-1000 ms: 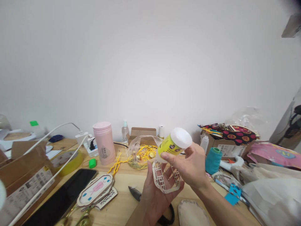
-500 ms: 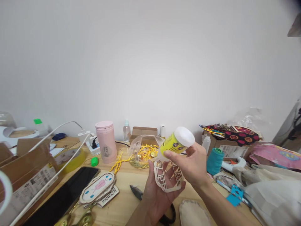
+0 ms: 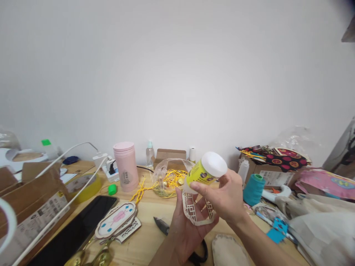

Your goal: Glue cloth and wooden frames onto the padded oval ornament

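Observation:
My left hand point(image 3: 186, 236) holds a pale openwork frame point(image 3: 191, 214) with lattice sides, palm up and fingers behind it. In my right hand point(image 3: 229, 195) is a yellow-labelled bottle point(image 3: 203, 173), tilted, its white base up to the right and its lower end over the frame's top edge. The bottle's tip is hidden. Beneath my hands lie a dark pointed tool point(image 3: 161, 225) with a black handle and a pale rounded plate point(image 3: 229, 251).
Left are a phone point(image 3: 77, 231), stacked decorated plaques point(image 3: 118, 221), a pink tumbler point(image 3: 126, 168), yellow tape point(image 3: 83, 186) and a carton point(image 3: 33, 207). Behind is a bag of yellow cord point(image 3: 173, 179). A teal thread spool point(image 3: 253, 189) and cloth point(image 3: 324, 225) are at right.
The bottle and my right hand have shifted slightly left and down, with the bottle a little more tilted. The frame stays in my left hand.

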Demonstrator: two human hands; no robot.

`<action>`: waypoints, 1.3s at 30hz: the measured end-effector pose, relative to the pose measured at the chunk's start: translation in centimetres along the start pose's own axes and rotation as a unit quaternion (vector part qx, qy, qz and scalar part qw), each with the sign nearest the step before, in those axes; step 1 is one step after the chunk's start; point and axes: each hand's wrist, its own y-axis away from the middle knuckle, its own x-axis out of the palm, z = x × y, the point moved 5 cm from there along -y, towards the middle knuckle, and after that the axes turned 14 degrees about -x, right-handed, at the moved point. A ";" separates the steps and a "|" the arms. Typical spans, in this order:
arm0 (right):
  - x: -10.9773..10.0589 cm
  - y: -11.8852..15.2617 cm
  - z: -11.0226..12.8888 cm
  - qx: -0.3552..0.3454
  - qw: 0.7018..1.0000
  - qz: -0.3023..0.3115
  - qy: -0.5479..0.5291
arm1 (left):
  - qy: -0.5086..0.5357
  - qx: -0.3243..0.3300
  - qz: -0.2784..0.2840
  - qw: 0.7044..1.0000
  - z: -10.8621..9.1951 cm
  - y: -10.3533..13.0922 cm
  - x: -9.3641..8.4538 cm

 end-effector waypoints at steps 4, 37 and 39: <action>-0.1 -0.1 0.1 -0.011 1.000 -0.009 0.001 | -0.001 0.001 -0.001 1.000 0.0 0.0 -0.1; 0.0 -0.2 0.4 -0.019 0.994 0.057 -0.094 | 0.013 -0.007 -0.008 1.000 0.1 0.2 0.2; 0.1 -0.3 0.4 -0.025 0.991 0.074 -0.111 | 0.007 -0.010 -0.017 1.000 0.1 0.2 0.2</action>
